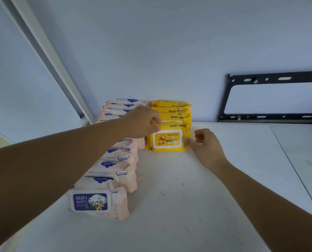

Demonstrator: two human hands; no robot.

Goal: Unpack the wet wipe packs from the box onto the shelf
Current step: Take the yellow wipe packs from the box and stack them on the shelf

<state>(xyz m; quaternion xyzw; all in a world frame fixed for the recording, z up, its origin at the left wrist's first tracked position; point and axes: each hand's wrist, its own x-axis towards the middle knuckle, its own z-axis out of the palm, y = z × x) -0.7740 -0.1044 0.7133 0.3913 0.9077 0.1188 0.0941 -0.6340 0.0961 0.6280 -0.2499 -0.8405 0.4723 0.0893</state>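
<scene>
Yellow wet wipe packs [179,111] stand upright, one behind another, at the back of the white shelf [188,197]; the front yellow pack [167,140] faces forward, showing a white-rimmed lid with a duck; the left hand [142,122] pinches its top left corner, the right hand [206,144] touches its right edge; just beside them on the left, pink wet wipe packs [115,160] form a longer row running forward; the nearest shows a blue "BABY WIPES" lid.

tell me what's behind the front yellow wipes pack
More yellow packs stand in a row behind the front yellow pack, reaching back toward the wall. Only their tops show; their faces are covered.
</scene>
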